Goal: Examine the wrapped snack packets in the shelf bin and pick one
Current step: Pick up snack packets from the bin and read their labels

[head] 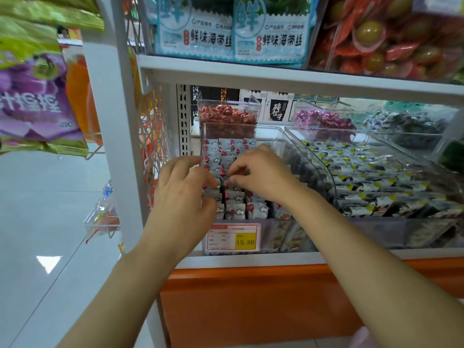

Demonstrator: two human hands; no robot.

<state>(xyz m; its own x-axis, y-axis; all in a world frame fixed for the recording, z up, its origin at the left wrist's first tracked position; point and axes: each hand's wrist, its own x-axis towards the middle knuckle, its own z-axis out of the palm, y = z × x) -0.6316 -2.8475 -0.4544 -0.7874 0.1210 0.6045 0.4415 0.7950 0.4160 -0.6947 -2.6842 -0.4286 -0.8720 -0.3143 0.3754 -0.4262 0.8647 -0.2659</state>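
Two bare forearms rise from the bottom edge and meet over the left end of the shelf [251, 259]. The left hand [185, 189] lies palm down, fingers curled over the left rows; whether it grips anything cannot be told. The right hand [263, 172] arches from the right, thumb and forefinger closed in a narrow pinch on the top edge of one packet in the middle rows.

The upper shelf [276, 76] overhangs closely, leaving a low gap above the knuckles. The clear bin [271, 136] sits against the left upright, its right wall touching the neighbouring bin [326, 167] of black-and-yellow packets. The snack packets [227, 146], grey-white with red spots, stand packed in rows, filling the bin. A price tag [233, 237] reading 15.80 is on its front edge.
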